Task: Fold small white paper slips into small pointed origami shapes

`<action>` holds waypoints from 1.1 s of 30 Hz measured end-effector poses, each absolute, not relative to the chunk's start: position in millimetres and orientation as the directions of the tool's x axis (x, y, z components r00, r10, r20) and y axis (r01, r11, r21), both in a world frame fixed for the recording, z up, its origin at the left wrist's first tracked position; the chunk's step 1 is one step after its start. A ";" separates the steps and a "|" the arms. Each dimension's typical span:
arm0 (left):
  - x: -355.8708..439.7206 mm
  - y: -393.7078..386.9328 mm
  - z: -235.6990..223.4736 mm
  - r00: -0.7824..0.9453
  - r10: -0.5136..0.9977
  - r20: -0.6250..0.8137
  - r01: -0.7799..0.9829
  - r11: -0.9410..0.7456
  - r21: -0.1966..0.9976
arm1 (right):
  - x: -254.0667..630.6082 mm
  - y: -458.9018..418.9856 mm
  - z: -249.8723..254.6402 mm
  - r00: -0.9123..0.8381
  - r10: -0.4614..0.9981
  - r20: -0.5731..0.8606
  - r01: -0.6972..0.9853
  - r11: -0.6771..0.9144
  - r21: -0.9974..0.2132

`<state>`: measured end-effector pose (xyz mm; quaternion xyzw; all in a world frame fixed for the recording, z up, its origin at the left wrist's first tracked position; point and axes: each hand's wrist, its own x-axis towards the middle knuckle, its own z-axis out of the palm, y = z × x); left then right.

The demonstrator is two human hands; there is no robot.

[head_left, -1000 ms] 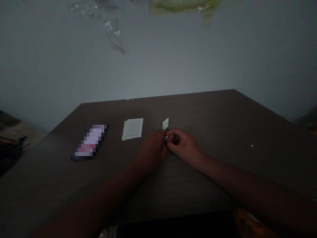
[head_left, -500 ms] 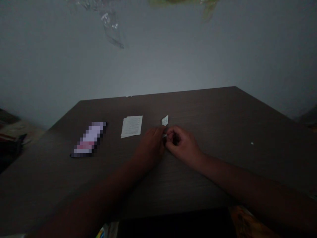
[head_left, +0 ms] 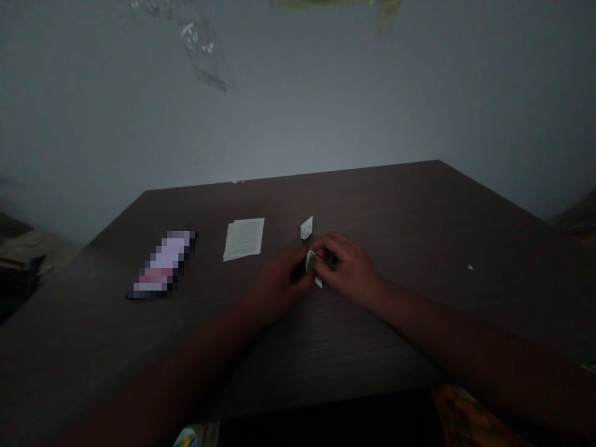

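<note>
Between my two hands is a small folded piece of paper (head_left: pixel 310 261), partly covered by the fingers. My left hand (head_left: pixel 280 282) grips it from the left with thumb and fingers closed. On its other side my right hand (head_left: pixel 347 264) pinches it, fingers curled. A pale paper tip (head_left: pixel 318 282) pokes out below the right fingers; whether it belongs to the held piece I cannot tell. Just beyond the hands a small folded paper (head_left: pixel 306 228) lies on the table. Left of it rests a stack of printed paper sheets (head_left: pixel 244 238).
A phone (head_left: pixel 162 264) with a blurred screen lies on the dark wooden table (head_left: pixel 395 205) at left. A tiny white scrap (head_left: pixel 470 267) is at right. Behind the table rises a grey wall (head_left: pixel 326 105) with clear plastic (head_left: pixel 202 56) on it.
The held paper has turned up and shows more between the fingers. My left fingers have shifted down from the folded paper beyond, which is now fully visible. The view has moved slightly.
</note>
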<state>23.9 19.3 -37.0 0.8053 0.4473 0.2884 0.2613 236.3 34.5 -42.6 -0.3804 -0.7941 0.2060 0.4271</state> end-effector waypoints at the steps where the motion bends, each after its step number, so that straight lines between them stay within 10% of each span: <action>1: 22.0 20.2 -38.7 0.434 0.870 0.235 0.561 -0.465 0.685 | 236.9 34.3 -42.4 -0.346 0.780 0.521 0.431 0.626 -0.650; 21: 21.4 29.0 -40.9 0.330 0.944 0.007 0.017 -0.014 1.000 | 233.7 31.6 -42.2 -0.326 0.921 0.215 0.269 0.308 -0.912; 33: 11.6 30.2 -37.6 0.350 0.935 -0.061 0.089 0.031 0.996 | 239.7 36.8 -43.4 -0.266 0.936 0.232 0.232 0.296 -0.927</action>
